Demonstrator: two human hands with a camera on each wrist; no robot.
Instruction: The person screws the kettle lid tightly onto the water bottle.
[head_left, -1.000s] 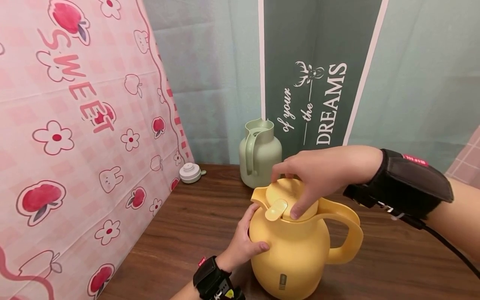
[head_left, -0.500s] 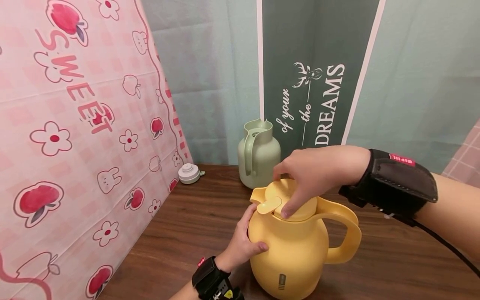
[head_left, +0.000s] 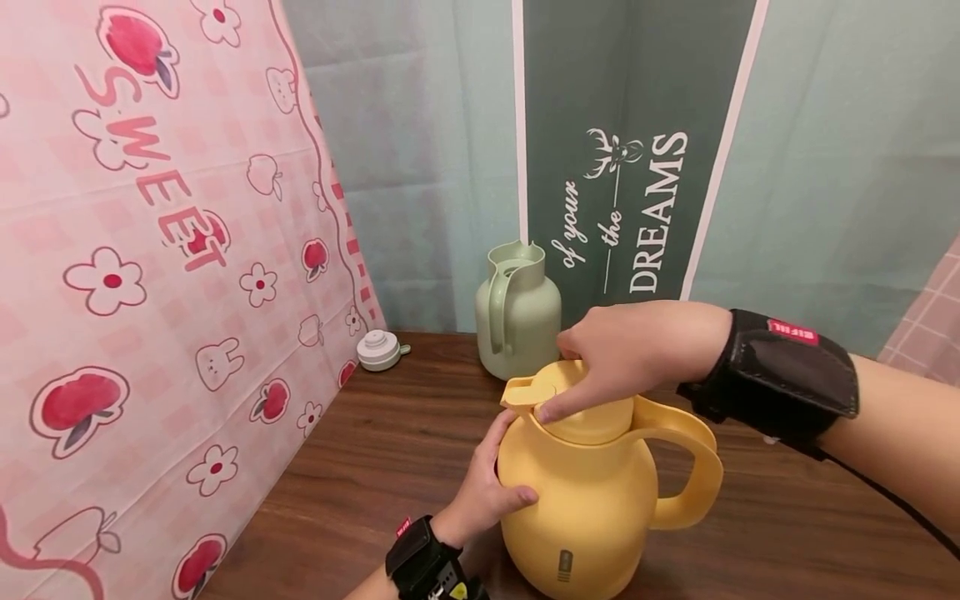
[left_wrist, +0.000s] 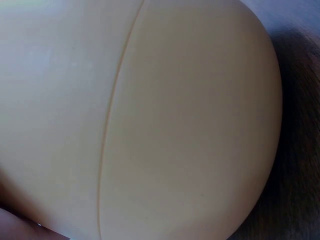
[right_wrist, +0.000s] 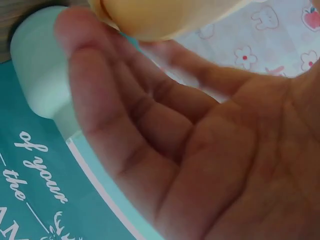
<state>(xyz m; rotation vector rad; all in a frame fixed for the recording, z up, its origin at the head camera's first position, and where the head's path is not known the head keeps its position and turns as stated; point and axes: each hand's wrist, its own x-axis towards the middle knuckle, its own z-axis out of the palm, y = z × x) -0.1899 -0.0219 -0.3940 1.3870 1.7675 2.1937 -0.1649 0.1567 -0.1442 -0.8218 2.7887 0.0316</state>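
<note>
A yellow thermos jug (head_left: 577, 508) stands upright on the table, its spout to the left and its handle (head_left: 705, 467) to the right. My left hand (head_left: 491, 492) grips the left side of its body, thumb in front and fingers toward the back. Over the top, my right hand (head_left: 637, 350) holds the round yellow lid (head_left: 592, 421) between thumb and fingers. The lid sits in the jug's neck, and its tab (head_left: 528, 392) lies in the spout. In the left wrist view the jug's smooth body (left_wrist: 190, 120) fills most of the picture. The right wrist view shows curled fingers (right_wrist: 105, 90) at the lid.
A pale green jug (head_left: 521, 325) without a lid stands behind the yellow one. A white lid (head_left: 378, 350) with a small tab lies at the back left of the wooden table (head_left: 360, 483). Printed cloths (head_left: 420, 167) hang at the back and left.
The yellow lid has turned in the neck, its tab swinging from the jug's front round into the spout. My right thumb has moved left with it; the left hand stays on the body.
</note>
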